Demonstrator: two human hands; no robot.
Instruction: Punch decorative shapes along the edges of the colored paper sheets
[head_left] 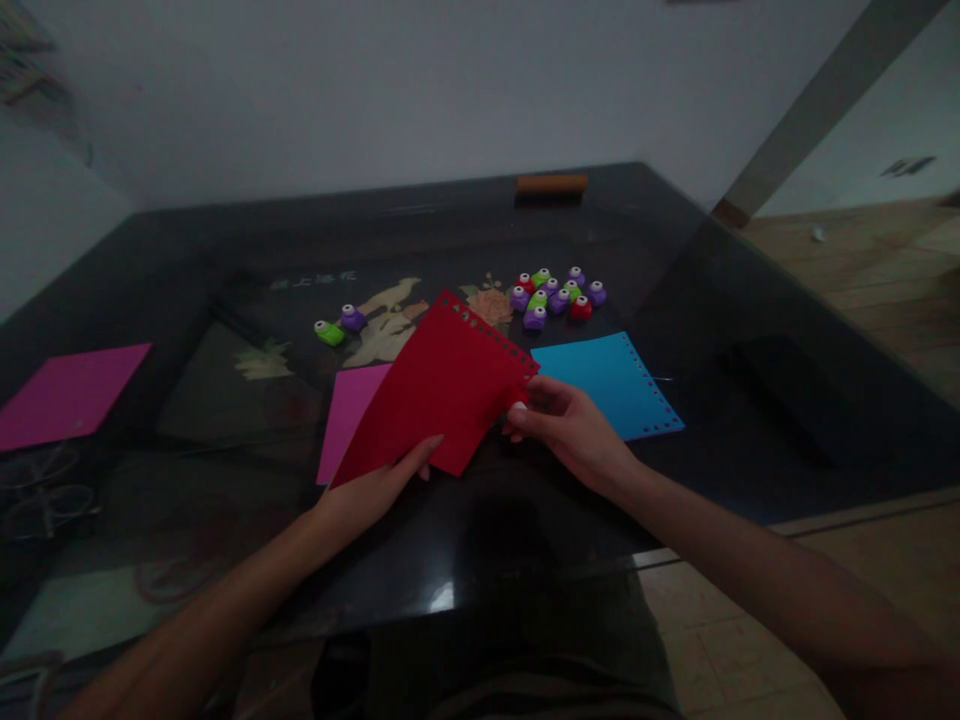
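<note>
A red sheet of paper (pixel 442 390) is held tilted above the table, with a row of small punched holes along its upper right edge. My left hand (pixel 382 485) grips its lower edge, thumb on top. At the sheet's right corner, my right hand (pixel 559 420) is closed around a small red craft punch (pixel 519 407) with a white button. Fingers cover most of that punch. Beneath the red sheet lies a pink sheet (pixel 346 415), partly hidden. A blue sheet (pixel 592 380) with holes along its right edge rests beside my right hand.
Several red, green and purple craft punches (pixel 553 297) cluster behind the sheets. One green punch (pixel 328 333) and one purple punch (pixel 352 317) sit at left. Another pink sheet (pixel 75 392) and scissors (pixel 49 495) lie far left. A brown cylinder (pixel 551 185) is at the back edge.
</note>
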